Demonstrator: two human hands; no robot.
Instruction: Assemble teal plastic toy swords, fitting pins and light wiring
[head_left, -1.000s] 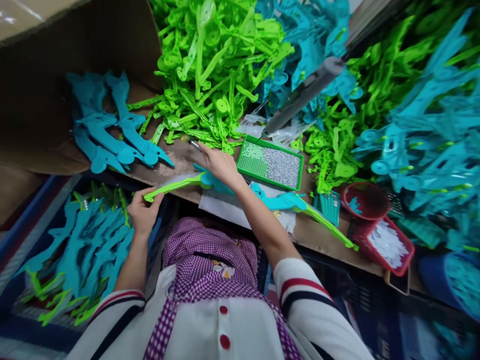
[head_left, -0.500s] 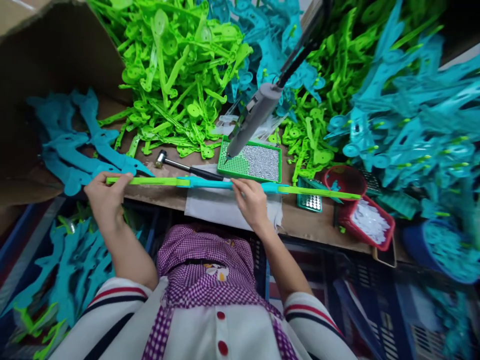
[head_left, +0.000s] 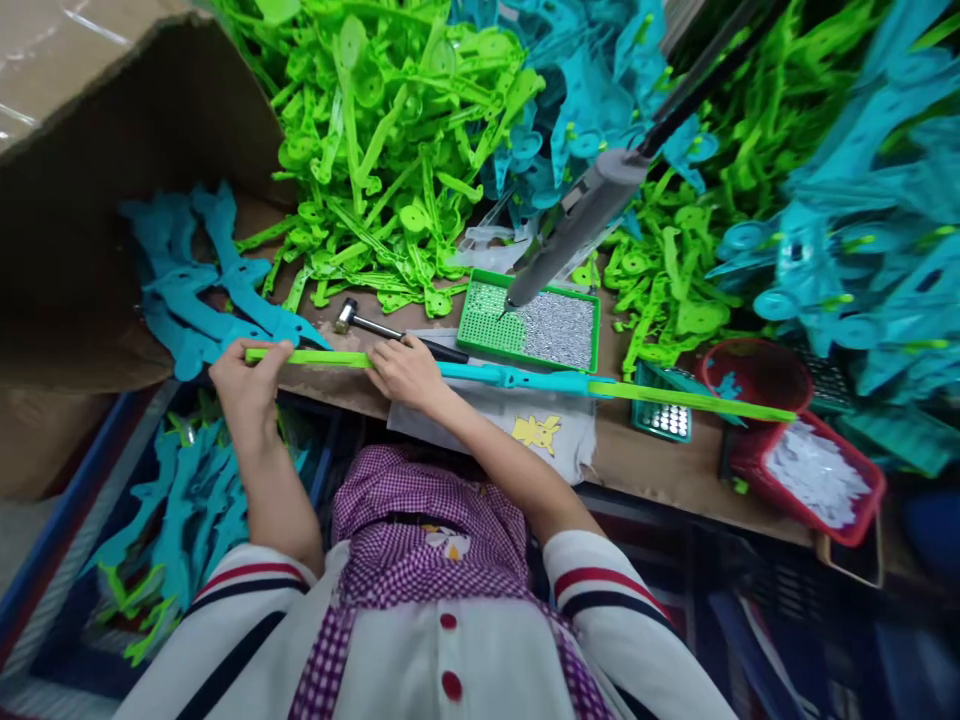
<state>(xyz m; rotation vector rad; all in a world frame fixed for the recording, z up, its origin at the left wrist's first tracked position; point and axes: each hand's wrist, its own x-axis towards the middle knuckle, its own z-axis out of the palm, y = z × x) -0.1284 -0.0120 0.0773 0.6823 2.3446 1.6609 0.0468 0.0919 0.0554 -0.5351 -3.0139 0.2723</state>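
A long, thin blue-and-green plastic piece stretches sideways in front of me, seen nearly edge-on. Its middle is blue and a green arm extends at each end. My left hand pinches the left green arm near its tip. My right hand is closed over the joint where that green arm meets the blue middle; its fingertips are partly hidden. Just behind the piece lie a small hammer with a black handle and a green tray of small metal pins.
A grey electric screwdriver hangs over the tray. Heaps of green parts and blue parts fill the back. Red tubs stand at right, a cardboard box at left. A crate below left holds blue-and-green pieces.
My right hand has moved left along the piece, from its blue middle to the left joint. My left hand still holds the left arm. The whole view has shifted, with the bench appearing farther right.
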